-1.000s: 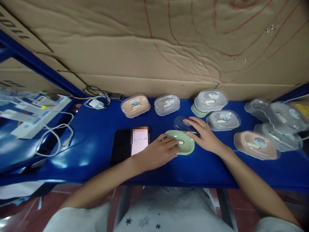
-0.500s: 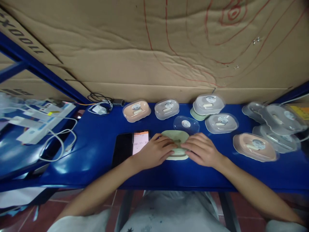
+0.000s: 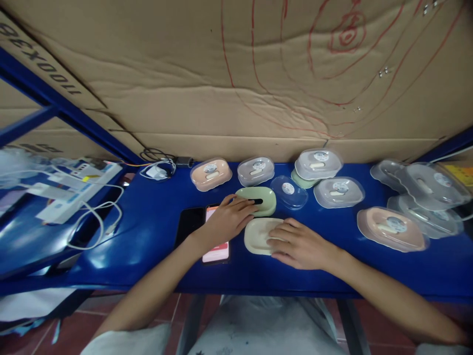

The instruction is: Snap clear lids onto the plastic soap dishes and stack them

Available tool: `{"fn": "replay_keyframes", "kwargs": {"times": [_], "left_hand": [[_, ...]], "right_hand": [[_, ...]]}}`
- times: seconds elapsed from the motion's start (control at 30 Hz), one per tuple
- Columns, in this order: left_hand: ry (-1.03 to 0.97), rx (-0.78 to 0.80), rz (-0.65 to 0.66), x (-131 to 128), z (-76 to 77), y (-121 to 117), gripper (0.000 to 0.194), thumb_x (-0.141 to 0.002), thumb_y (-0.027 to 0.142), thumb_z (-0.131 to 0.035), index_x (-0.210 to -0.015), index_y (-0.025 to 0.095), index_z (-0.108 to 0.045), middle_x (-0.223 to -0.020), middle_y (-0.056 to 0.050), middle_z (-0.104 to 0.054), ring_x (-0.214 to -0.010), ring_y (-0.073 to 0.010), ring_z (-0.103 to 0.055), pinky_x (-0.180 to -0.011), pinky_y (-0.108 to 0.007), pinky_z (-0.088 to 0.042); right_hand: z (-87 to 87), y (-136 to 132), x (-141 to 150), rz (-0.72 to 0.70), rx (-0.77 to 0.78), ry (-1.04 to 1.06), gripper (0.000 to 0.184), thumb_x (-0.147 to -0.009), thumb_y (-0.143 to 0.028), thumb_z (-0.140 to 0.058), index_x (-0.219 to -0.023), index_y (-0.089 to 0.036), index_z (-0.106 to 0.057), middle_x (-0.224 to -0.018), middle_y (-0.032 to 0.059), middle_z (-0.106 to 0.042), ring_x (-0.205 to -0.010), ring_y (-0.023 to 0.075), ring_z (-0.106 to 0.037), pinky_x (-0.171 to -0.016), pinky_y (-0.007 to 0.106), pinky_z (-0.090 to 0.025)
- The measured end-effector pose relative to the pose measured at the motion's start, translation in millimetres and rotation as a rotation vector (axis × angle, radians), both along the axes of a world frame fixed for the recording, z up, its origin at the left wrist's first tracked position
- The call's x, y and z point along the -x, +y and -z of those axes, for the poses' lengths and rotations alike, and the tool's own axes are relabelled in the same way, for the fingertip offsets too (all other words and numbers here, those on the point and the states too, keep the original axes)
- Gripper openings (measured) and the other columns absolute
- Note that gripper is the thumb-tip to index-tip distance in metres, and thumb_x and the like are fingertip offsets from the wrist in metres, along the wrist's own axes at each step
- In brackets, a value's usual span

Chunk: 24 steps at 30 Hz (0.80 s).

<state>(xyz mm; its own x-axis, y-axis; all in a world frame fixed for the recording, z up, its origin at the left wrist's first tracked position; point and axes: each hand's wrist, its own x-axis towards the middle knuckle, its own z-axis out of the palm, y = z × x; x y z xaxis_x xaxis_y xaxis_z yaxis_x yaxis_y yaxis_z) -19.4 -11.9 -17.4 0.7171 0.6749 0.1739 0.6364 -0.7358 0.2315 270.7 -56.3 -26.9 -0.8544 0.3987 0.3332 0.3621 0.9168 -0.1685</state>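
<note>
My left hand (image 3: 233, 217) grips the left side of a green soap dish tray (image 3: 269, 201), its fingers over the rim and near a dark slot in the middle. Just in front of this tray lies a cream oval soap dish base (image 3: 254, 236). My right hand (image 3: 301, 244) holds that base at its right end, fingers bent over the rim and partly hiding the inside. Right of the green tray, a clear lid (image 3: 290, 193) with a round label rests on the blue table. Both thumbs are mostly hidden.
A phone with a lit screen (image 3: 216, 252) lies left of the dishes on the blue table (image 3: 148, 266). Lidded soap boxes stand behind, including a peach one (image 3: 210, 175), with several more at right. A power strip (image 3: 79, 195) and cables lie left. Cardboard (image 3: 185, 108) stands behind.
The green piece between both hands has come apart: the green tray is now back and left with my left hand, showing the cream base under my right hand. My hands have separated slightly.
</note>
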Motion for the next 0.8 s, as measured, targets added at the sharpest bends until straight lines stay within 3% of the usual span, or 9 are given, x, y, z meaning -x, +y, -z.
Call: {"fn": "replay_keyframes", "kwargs": {"times": [0.13,0.27,0.37,0.43,0.53,0.6,0.8], "left_hand": [[0.002,0.031,0.081,-1,-1.7,-8,0.043,-0.118,0.023,-0.041,-0.158,0.024,-0.056,-0.166,-0.014,-0.056,-0.155,-0.0294,-0.054,-0.132,-0.064,-0.037],[-0.148,-0.003,0.042,1,-8.6,-2,0.042,-0.115,0.021,-0.044,-0.155,0.026,-0.058,-0.158,-0.012,-0.063,-0.149,-0.0263,-0.059,-0.129,-0.056,-0.045],[-0.158,-0.038,-0.121,1,-15.7,23,0.040,-0.114,0.027,-0.049,-0.152,0.025,-0.060,-0.156,-0.013,-0.062,-0.144,-0.0293,-0.061,-0.124,-0.053,-0.050],[-0.055,-0.044,-0.254,-2,-19.3,48,0.044,-0.111,0.033,-0.054,-0.154,0.025,-0.057,-0.162,-0.014,-0.056,-0.149,-0.0330,-0.056,-0.127,-0.055,-0.045],[0.018,-0.006,-0.333,-11,-21.5,87,0.063,-0.103,0.041,-0.069,-0.160,0.022,-0.051,-0.168,-0.020,-0.047,-0.156,-0.0426,-0.045,-0.127,-0.064,-0.039],[0.045,0.040,-0.344,-16,-22.0,107,0.072,-0.098,0.048,-0.077,-0.160,0.022,-0.050,-0.161,-0.020,-0.052,-0.149,-0.0424,-0.052,-0.123,-0.061,-0.044],[0.029,0.114,-0.365,-16,-22.0,124,0.077,-0.093,0.058,-0.080,-0.156,0.023,-0.056,-0.150,-0.018,-0.057,-0.134,-0.0387,-0.062,-0.118,-0.054,-0.051]], "right_hand": [[-7.6,0,-2,-0.045,-0.025,0.130,0.025,-0.111,-0.037,-0.062,-0.122,-0.019,-0.076,-0.113,0.0079,-0.082,-0.103,0.0230,-0.076,-0.092,0.041,-0.057],[-15.8,17,-17,0.124,-0.042,0.258,0.026,-0.111,-0.027,-0.060,-0.133,-0.022,-0.074,-0.119,0.0093,-0.082,-0.109,0.0235,-0.077,-0.095,0.043,-0.058],[-17.5,32,-28,0.301,-0.036,0.293,0.026,-0.111,-0.024,-0.058,-0.131,-0.024,-0.076,-0.121,0.0089,-0.082,-0.113,0.0257,-0.077,-0.095,0.045,-0.058],[-15.3,37,-30,0.352,-0.025,0.278,0.026,-0.112,-0.025,-0.057,-0.129,-0.024,-0.077,-0.121,0.0090,-0.082,-0.113,0.0265,-0.076,-0.095,0.046,-0.058],[-10.4,37,-26,0.321,-0.014,0.230,0.026,-0.113,-0.025,-0.056,-0.126,-0.022,-0.077,-0.121,0.0089,-0.082,-0.113,0.0262,-0.076,-0.095,0.045,-0.057],[-8.4,34,-21,0.262,-0.023,0.217,0.025,-0.113,-0.025,-0.055,-0.124,-0.020,-0.077,-0.121,0.0092,-0.082,-0.113,0.0255,-0.076,-0.094,0.044,-0.056],[-7.2,31,-21,0.190,-0.008,0.183,0.027,-0.114,-0.026,-0.052,-0.123,-0.019,-0.077,-0.120,0.0099,-0.081,-0.112,0.0247,-0.075,-0.093,0.043,-0.056]]}}
